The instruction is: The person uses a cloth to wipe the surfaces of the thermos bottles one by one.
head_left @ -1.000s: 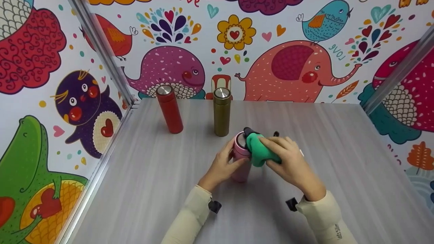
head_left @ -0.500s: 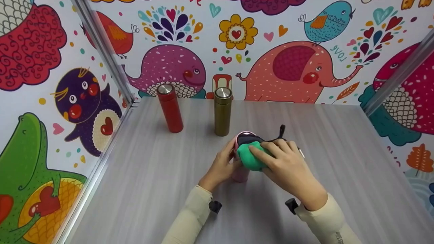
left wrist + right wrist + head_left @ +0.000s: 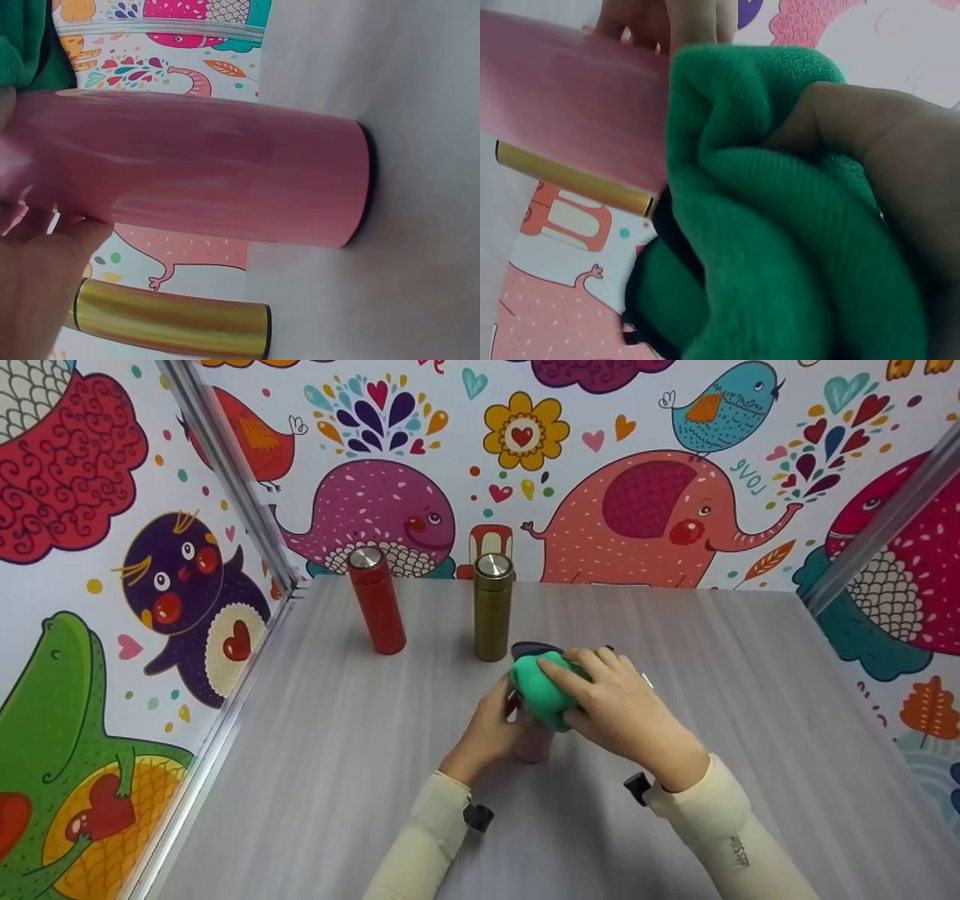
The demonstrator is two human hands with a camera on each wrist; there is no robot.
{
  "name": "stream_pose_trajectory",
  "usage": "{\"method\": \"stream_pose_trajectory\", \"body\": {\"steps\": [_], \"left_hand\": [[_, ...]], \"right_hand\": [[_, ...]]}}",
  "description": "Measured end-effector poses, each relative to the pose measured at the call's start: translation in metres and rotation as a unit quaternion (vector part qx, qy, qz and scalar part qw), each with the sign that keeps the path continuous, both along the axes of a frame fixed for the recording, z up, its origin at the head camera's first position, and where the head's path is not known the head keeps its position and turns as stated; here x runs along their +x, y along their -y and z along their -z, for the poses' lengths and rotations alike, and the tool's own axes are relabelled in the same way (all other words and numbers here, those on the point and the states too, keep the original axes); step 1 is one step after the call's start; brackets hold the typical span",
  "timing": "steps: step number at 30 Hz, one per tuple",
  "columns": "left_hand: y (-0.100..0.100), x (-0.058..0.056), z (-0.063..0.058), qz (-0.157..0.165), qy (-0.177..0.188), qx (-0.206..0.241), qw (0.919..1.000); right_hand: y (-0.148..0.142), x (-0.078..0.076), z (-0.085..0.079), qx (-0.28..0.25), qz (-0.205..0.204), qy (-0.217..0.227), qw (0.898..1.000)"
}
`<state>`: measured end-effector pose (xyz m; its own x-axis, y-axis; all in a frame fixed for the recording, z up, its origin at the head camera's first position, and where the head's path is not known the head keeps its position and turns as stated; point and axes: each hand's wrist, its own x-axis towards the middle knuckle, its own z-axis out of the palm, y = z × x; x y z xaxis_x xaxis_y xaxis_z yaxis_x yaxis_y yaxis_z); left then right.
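A pink vacuum flask (image 3: 534,746) with a dark base rim stands upright near the middle of the table. My left hand (image 3: 484,735) grips its upper part from the left, fingers wrapped round the body in the left wrist view. Bunched in my right hand (image 3: 630,709) is a green cloth (image 3: 546,694) with dark edging, held between thumb and fingers. The cloth covers the flask's top, so the lid is hidden. In the right wrist view, thick folds of the cloth (image 3: 780,225) press up against the end of the pink flask (image 3: 570,97).
Behind stand a red flask (image 3: 382,615) at the left and an olive-gold flask (image 3: 492,619) nearer the middle, both with silver lids. Patterned wall panels and metal rails (image 3: 202,780) border the grey wood-grain table (image 3: 360,810).
The cloth in my right hand has gone from the lid's right side down over its front, then back up and left across the top. My left hand keeps its grip on the flask.
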<state>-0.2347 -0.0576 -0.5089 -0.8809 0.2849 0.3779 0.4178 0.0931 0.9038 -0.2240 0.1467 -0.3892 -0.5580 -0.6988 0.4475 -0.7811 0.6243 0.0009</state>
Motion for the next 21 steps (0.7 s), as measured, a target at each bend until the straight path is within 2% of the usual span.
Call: {"method": "stream_pose_trajectory", "body": {"steps": [3, 7, 13, 17, 21], "left_hand": [[-0.001, 0.0, 0.0, -0.012, 0.001, -0.008, 0.9999], [-0.001, -0.001, 0.0, -0.012, 0.011, -0.004, 0.9999], [0.0, 0.001, -0.001, -0.017, 0.018, -0.01, 0.9996], [0.0, -0.001, -0.002, -0.012, 0.003, -0.012, 0.9999], [0.001, -0.002, 0.0, 0.002, -0.017, -0.011, 0.9998]], "right_hand": [[-0.007, -0.001, -0.001, -0.009, 0.018, 0.031, 0.999], [-0.016, 0.004, 0.0, -0.01, 0.033, 0.027, 0.999], [-0.021, 0.02, -0.001, 0.01, 0.032, -0.011, 0.999], [-0.016, 0.026, -0.001, 0.018, 0.015, -0.047, 0.999], [-0.007, 0.026, 0.001, 0.022, -0.004, -0.075, 0.997]]}}
